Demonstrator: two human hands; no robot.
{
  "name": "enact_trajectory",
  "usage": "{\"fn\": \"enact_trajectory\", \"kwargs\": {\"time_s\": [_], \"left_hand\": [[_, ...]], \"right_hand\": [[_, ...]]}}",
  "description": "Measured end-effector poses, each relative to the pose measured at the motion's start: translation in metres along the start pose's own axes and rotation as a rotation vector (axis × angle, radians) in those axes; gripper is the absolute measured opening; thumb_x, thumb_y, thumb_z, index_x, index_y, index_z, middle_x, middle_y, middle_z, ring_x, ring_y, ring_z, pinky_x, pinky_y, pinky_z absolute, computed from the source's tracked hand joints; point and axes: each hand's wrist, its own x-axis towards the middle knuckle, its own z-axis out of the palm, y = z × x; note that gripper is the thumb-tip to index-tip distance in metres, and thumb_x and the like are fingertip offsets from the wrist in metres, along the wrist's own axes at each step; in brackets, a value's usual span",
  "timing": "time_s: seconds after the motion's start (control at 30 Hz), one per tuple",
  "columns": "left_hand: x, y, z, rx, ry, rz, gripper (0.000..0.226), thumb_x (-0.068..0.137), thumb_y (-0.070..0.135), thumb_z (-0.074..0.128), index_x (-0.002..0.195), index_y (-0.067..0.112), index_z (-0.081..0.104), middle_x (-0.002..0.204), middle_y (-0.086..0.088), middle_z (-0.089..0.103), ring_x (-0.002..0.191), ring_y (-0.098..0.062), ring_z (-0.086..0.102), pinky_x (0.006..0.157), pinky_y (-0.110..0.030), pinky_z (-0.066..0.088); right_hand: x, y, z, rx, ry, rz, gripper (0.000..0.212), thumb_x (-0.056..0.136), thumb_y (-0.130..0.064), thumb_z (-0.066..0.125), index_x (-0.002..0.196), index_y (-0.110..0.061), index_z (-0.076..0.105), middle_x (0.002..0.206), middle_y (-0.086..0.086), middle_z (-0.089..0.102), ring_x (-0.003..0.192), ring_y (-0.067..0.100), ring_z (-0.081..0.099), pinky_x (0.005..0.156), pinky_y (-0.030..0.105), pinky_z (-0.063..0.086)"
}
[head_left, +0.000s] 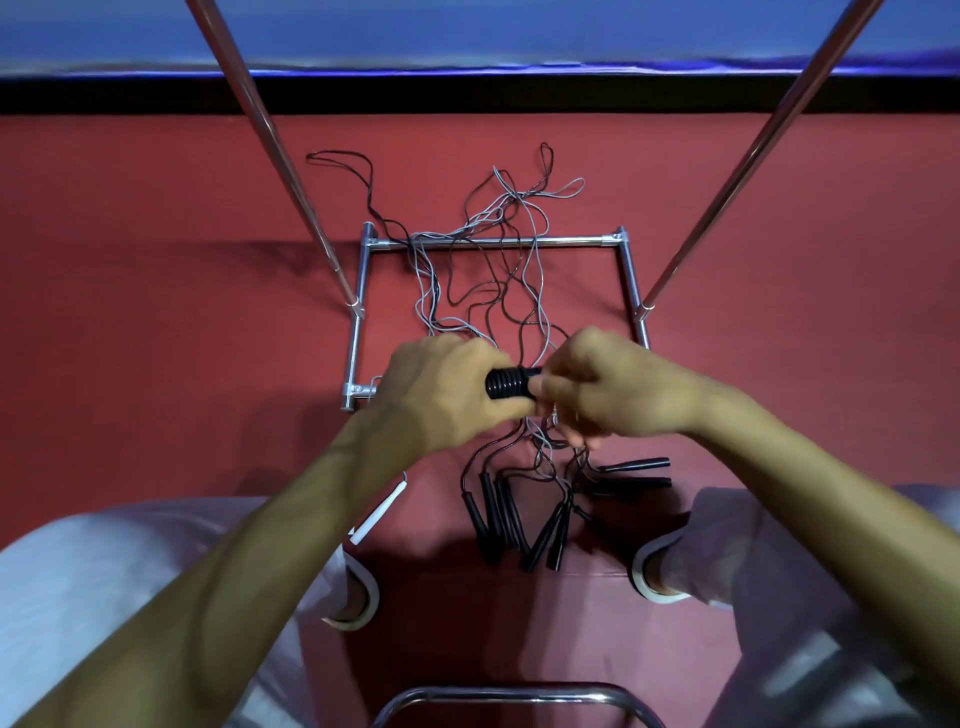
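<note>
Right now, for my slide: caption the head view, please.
Left hand grips a black ribbed tube, right hand pinches its end, over tangled wires and black plugs.

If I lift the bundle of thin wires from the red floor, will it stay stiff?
Probably not: the wires lie in loose curves, so they would likely sag and tangle. The black plugs at their ends may swing and pull the strands down.
</note>
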Motion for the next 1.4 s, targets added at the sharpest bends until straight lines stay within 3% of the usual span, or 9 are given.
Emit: {"fn": "enact_trajectory", "kwargs": {"time_s": [0.1,0.27,0.47,0.7,0.93,1.0,1.1,1.2,1.4], "left_hand": [[0.001,0.006,0.006,-0.011,-0.097,-0.013,0.054,0.075,0.085,0.057,0.079,0.032,0.065,0.068,0.004,0.06,0.072,-0.025,0.056,0.063,-0.032,0.039],[0.001,0.0,-0.003,-0.228,-0.295,-0.038,0.046,0.074,0.084,0.062,0.069,0.038,0.067,0.055,0.006,0.053,0.059,-0.017,0.052,0.057,-0.03,0.036],[0.0,-0.007,-0.009,-0.573,-0.501,0.034,0.072,0.079,0.069,0.072,0.064,0.003,0.049,0.06,-0.005,0.032,0.055,-0.021,0.029,0.058,-0.038,0.025],[-0.006,-0.005,-0.021,-0.844,-0.625,0.052,0.053,0.094,0.043,0.072,0.06,0.008,0.049,0.054,-0.008,0.029,0.05,-0.021,0.023,0.052,-0.038,0.017],[-0.011,-0.004,-0.037,-1.003,-0.667,0.104,0.049,0.099,0.042,0.057,0.054,0.026,0.066,0.052,-0.007,0.037,0.045,-0.017,0.025,0.049,-0.044,0.013],[-0.012,-0.005,-0.038,-1.042,-0.667,0.128,0.053,0.101,0.042,0.054,0.052,0.026,0.066,0.052,-0.005,0.037,0.044,-0.015,0.025,0.048,-0.043,0.012],[-0.011,-0.004,-0.041,-1.086,-0.661,0.17,0.053,0.101,0.043,0.052,0.052,0.026,0.066,0.051,-0.005,0.037,0.042,-0.014,0.025,0.047,-0.039,0.012],[-0.011,-0.005,-0.041,-1.109,-0.635,0.189,0.051,0.101,0.042,0.051,0.056,0.027,0.069,0.053,-0.007,0.038,0.043,-0.013,0.026,0.045,-0.036,0.012],[-0.009,-0.006,-0.036,-1.126,-0.552,0.164,0.045,0.095,0.05,0.056,0.061,0.023,0.068,0.051,-0.005,0.038,0.039,-0.013,0.025,0.042,-0.026,0.016]], "right_hand": [[0.002,0.003,-0.008,-0.333,-0.063,-0.064,0.029,0.101,-0.028,0.059,0.077,-0.015,0.069,0.056,-0.001,0.065,0.051,0.012,0.058,0.058,0.029,0.049],[0.002,0.008,-0.023,-0.242,-0.05,-0.136,0.011,0.083,-0.016,0.082,0.075,-0.019,0.075,0.061,-0.01,0.066,0.055,0.004,0.058,0.055,0.02,0.046],[0.0,0.015,-0.027,-0.124,0.085,-0.256,0.018,0.072,-0.017,0.093,0.074,-0.019,0.075,0.069,-0.002,0.073,0.067,0.018,0.07,0.065,0.029,0.056],[-0.01,0.016,-0.041,0.114,0.052,-0.34,0.012,0.079,-0.017,0.087,0.088,-0.011,0.083,0.076,0.007,0.077,0.066,0.026,0.067,0.064,0.044,0.054],[-0.005,0.015,-0.039,0.229,0.043,-0.358,0.018,0.089,-0.028,0.075,0.097,-0.013,0.082,0.087,0.015,0.077,0.081,0.021,0.064,0.076,0.055,0.054],[-0.002,0.015,-0.038,0.275,0.031,-0.388,0.025,0.091,-0.038,0.073,0.094,-0.014,0.081,0.084,0.025,0.07,0.076,0.025,0.057,0.069,0.059,0.049],[0.005,0.018,-0.038,0.356,-0.005,-0.397,0.037,0.094,-0.038,0.07,0.085,-0.003,0.074,0.074,0.034,0.047,0.059,0.035,0.039,0.052,0.046,0.04],[0.012,0.02,-0.032,0.506,0.012,-0.35,0.028,0.089,-0.031,0.07,0.077,-0.006,0.07,0.058,0.021,0.033,0.047,0.016,0.028,0.043,0.02,0.026],[0.018,0.024,-0.026,0.614,-0.007,-0.28,0.031,0.093,-0.024,0.062,0.071,-0.004,0.054,0.05,0.0,0.038,0.042,0.008,0.026,0.041,0.018,0.022]]}}
